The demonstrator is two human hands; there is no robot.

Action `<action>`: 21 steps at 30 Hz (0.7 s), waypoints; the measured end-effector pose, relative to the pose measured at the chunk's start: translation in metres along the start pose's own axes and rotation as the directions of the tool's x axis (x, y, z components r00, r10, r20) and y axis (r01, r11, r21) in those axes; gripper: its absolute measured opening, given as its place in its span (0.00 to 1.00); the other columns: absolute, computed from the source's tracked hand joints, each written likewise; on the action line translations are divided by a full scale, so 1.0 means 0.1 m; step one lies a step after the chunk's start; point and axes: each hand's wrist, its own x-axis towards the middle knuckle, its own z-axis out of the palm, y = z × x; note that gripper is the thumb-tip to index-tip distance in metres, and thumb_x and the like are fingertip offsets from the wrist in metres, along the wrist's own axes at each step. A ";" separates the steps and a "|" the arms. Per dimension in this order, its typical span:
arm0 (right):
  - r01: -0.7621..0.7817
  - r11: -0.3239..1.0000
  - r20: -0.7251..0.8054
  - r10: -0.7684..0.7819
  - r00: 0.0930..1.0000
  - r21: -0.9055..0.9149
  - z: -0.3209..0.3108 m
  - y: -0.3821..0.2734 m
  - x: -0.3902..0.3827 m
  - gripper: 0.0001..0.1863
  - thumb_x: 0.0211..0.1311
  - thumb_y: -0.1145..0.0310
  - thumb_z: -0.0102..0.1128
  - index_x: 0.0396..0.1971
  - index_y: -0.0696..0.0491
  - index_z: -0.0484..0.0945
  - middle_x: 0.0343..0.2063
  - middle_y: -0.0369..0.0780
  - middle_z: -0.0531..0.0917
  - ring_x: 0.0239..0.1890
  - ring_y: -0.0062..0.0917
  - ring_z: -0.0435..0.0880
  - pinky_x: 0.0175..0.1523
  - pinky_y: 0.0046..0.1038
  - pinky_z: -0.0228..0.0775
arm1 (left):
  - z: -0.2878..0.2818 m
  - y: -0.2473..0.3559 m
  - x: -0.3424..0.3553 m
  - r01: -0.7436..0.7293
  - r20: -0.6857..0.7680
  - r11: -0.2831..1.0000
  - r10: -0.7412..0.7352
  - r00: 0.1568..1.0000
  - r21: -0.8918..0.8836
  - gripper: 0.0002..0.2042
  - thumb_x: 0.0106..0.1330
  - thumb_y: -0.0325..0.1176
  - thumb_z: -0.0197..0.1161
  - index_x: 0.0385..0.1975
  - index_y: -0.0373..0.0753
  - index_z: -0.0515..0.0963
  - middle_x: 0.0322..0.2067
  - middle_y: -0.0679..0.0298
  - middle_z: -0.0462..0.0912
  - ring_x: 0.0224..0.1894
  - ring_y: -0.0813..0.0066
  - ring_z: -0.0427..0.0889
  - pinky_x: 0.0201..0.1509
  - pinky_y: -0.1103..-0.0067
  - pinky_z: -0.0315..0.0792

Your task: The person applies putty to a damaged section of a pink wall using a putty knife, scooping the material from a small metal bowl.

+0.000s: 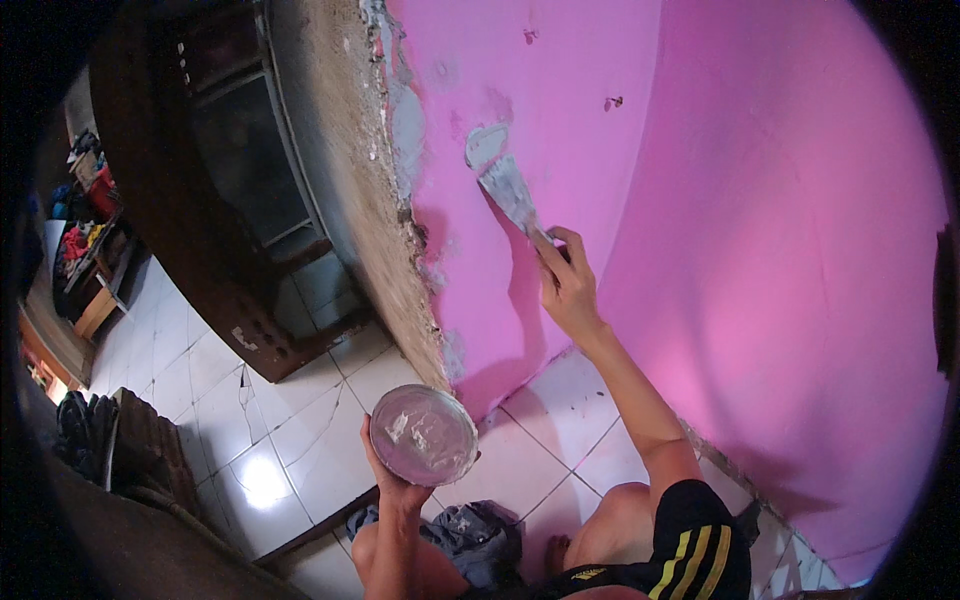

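My right hand is closed round the handle of a putty knife, raised against the pink wall. The knife's wide blade is smeared pale grey, and its edge is at a patch of wet grey filler on the wall. Lower down, my left hand holds a round tub from beneath and the side. Some whitish paste sticks to the tub's inside. The tub is tilted so that its open top faces me.
The wall ends on the left in a rough, broken plaster edge. A dark wooden door frame stands beyond it. White floor tiles, some cracked, lie below. Dark cloth is between my knees. Shelves with clutter are far left.
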 end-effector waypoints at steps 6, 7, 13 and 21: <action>-0.003 1.000 -0.104 0.003 0.995 0.001 -0.18 -0.05 0.07 0.33 0.49 0.88 0.54 0.58 0.48 0.75 0.45 0.43 0.72 0.27 0.25 0.75 0.32 0.26 0.70 | -0.10 -0.01 0.04 -0.051 -0.003 0.998 0.051 0.999 0.049 0.42 0.55 0.72 0.50 0.63 0.45 0.63 0.60 0.55 0.67 0.59 0.48 0.68 0.60 0.42 0.60; 0.012 1.000 -0.094 -0.013 0.995 -0.014 -0.20 -0.11 0.13 0.33 0.49 0.88 0.55 0.58 0.47 0.75 0.44 0.43 0.72 0.26 0.25 0.75 0.31 0.27 0.70 | -0.08 -0.02 0.04 -0.038 0.007 0.998 0.038 0.999 0.049 0.42 0.55 0.72 0.50 0.63 0.46 0.63 0.60 0.55 0.67 0.59 0.48 0.68 0.60 0.42 0.60; 0.026 0.994 -0.044 -0.031 0.999 -0.109 -0.32 -0.57 0.45 0.33 0.49 0.87 0.57 0.57 0.44 0.75 0.42 0.42 0.71 0.24 0.26 0.75 0.30 0.29 0.71 | -0.13 0.00 0.06 0.043 0.026 0.999 -0.043 0.999 -0.026 0.42 0.54 0.72 0.51 0.63 0.47 0.64 0.60 0.56 0.66 0.59 0.49 0.67 0.60 0.43 0.61; -0.028 0.988 0.014 0.031 0.999 -0.154 -0.29 -0.62 0.37 0.32 0.50 0.84 0.58 0.57 0.44 0.75 0.42 0.41 0.71 0.25 0.26 0.76 0.30 0.29 0.72 | -0.15 -0.01 0.07 0.019 0.005 0.999 -0.018 1.000 -0.045 0.41 0.55 0.71 0.51 0.61 0.46 0.66 0.58 0.57 0.69 0.58 0.51 0.69 0.60 0.48 0.63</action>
